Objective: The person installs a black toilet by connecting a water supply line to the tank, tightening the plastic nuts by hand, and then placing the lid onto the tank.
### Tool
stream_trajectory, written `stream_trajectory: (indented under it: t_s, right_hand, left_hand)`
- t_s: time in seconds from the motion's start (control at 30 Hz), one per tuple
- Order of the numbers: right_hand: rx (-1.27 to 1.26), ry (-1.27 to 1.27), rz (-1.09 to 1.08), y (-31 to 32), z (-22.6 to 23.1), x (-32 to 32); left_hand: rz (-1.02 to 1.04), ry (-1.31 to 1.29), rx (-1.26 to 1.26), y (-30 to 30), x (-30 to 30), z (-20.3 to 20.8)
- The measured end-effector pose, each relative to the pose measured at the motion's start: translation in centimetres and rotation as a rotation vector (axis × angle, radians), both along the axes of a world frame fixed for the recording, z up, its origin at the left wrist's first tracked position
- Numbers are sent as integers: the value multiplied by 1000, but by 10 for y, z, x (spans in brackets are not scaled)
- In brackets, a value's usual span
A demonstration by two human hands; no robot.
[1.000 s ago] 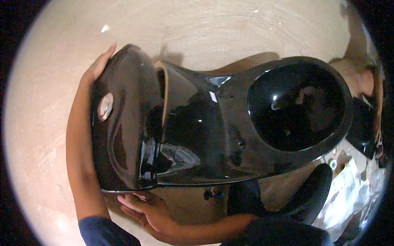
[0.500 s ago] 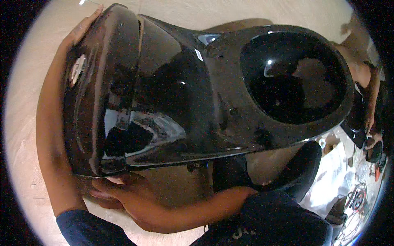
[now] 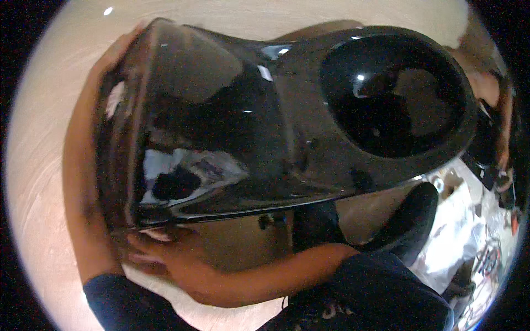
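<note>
A glossy black toilet (image 3: 221, 110) spans the middle, its round bowl opening toward the right. At its left end is the tank lid (image 3: 130, 165), with an oval flush button (image 3: 115, 99) on top. My left arm reaches across behind the lid, and my left hand (image 3: 122, 48), smeared by motion, wraps its far end. My right hand (image 3: 165, 251) grips the lid's near end from below, thumb toward the tank and fingers pointing left. Part of the right fingers lies in shadow.
My dark shoe (image 3: 411, 212) stands beside the bowl. Clear plastic sheeting (image 3: 450, 237) and tangled cables (image 3: 486, 262) lie on the floor at right. Another person's arm (image 3: 503, 121) shows by the bowl's far right side. Pale floor (image 3: 38, 165) surrounds the left end.
The tank lid, with both my hands on it, has shifted slightly right. The dark gap between lid and tank no longer shows clearly. The view has moved a little too.
</note>
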State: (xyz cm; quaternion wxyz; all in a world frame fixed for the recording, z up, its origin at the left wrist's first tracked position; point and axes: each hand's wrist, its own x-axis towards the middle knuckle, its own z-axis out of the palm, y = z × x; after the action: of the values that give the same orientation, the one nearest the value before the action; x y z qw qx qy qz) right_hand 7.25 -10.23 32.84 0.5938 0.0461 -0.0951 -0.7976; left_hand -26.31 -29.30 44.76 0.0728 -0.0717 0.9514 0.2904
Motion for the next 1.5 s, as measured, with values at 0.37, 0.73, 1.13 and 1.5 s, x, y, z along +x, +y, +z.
stream_trajectory:
  t_s: [0.37,0.73,1.13,1.5]
  right_hand:
    - [36,35,-140,24,1,-17]
    - [129,68,-72,10,-5,-8]
    - [-202,285,-143,-32,-38,-28]
    - [6,448,-396,12,-62,-10]
  left_hand:
    - [-87,61,-512,16,-4,11]
    - [-57,88,-667,22,8,18]
    - [-332,398,-533,-21,11,-3]
    - [-59,906,-269,107,255,-115]
